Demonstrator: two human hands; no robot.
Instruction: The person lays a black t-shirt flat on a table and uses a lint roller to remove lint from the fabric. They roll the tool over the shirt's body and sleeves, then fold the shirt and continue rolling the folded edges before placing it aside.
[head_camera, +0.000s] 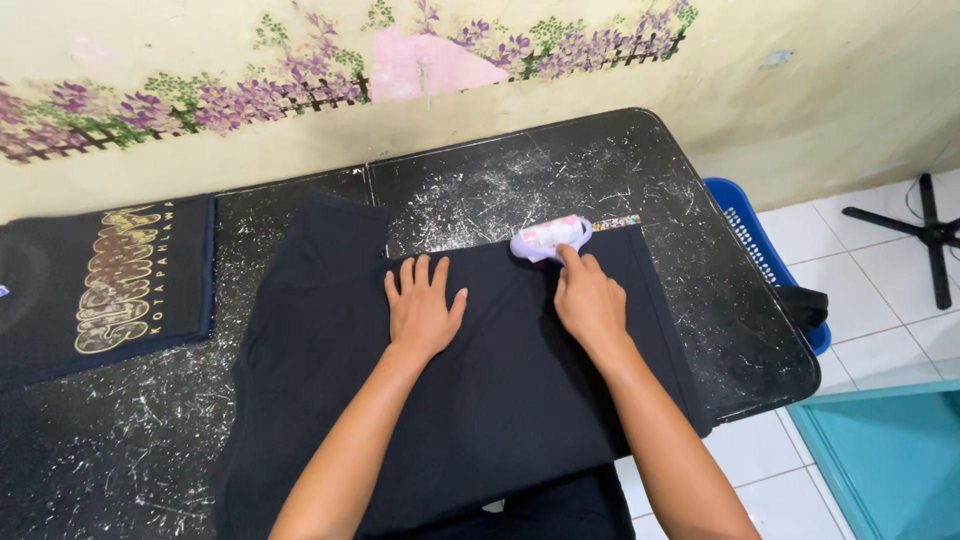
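Black garment (500, 400) spread flat, centre of frame, on scratched black table (640, 170). Left hand (422, 308) lies open on it, fingers spread, palm down. Right hand (590, 300) grips a lilac roller (548, 236) at the cloth's upper edge, likely a lint roller. Folded printed black shirt (110, 280) far left. Blue basket (760, 250) at right.

1. Two bare forearms enter from the lower edge of the frame, one lower centre-left, one lower centre-right; no sleeve reaches into view on either.
2. The left hand (422, 308) wears no glove, ring or bracelet that can be seen.
3. The right hand (590, 302) is likewise ungloved, with a bare wrist and no watch or band.
4. Fingers (422, 272) are slender, with short, unpainted nails as far as the view shows.
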